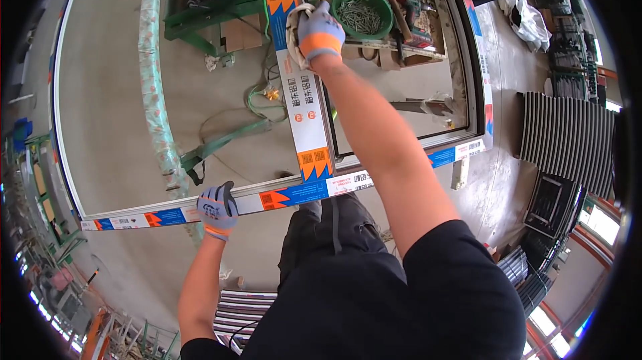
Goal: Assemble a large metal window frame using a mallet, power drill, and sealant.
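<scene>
Where the right hand (322, 32) covers it, probably cloth (292, 37) — bunched, partly hidden

Pale grey floor (496, 172), glossy where light catches it. From where I stand: ribbed grey stack (568, 139) at the worker's right, crumpled white plastic (533, 25) on the floor, bright windows (600, 227) beyond, reddish-orange framing (591, 245) alongside.
</scene>
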Demonstrator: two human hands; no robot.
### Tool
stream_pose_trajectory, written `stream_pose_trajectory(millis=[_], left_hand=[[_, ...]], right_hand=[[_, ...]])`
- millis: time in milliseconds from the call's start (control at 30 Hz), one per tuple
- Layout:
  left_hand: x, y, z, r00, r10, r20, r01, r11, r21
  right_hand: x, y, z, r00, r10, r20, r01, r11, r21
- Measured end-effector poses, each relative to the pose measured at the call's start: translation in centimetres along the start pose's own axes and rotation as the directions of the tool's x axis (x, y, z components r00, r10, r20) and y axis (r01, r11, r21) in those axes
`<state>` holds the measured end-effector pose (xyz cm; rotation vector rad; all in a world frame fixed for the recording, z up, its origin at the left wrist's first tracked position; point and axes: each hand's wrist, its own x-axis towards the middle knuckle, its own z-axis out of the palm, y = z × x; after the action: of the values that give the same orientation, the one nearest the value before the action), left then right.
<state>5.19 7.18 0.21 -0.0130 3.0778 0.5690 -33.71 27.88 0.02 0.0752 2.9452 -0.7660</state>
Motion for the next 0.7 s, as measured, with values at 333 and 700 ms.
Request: stream_pose_trajectory(millis=[333,700], left_hand=[[-0.1,-0.1,-0.1,1.000,0.013,-0.014,-0.013,0.998,0.063],[-0.1,0.0,-0.1,0.999,0.000,0.051,-0.006,0.992,0.129]], right_hand=[[-21.6,8.9,-2.3,0.888,0.137,0.440,-0.091,0.988,-0.123],[7.3,-1.2,1.8,0.996,-0.036,-0.080,0.039,0.999,0.038]])
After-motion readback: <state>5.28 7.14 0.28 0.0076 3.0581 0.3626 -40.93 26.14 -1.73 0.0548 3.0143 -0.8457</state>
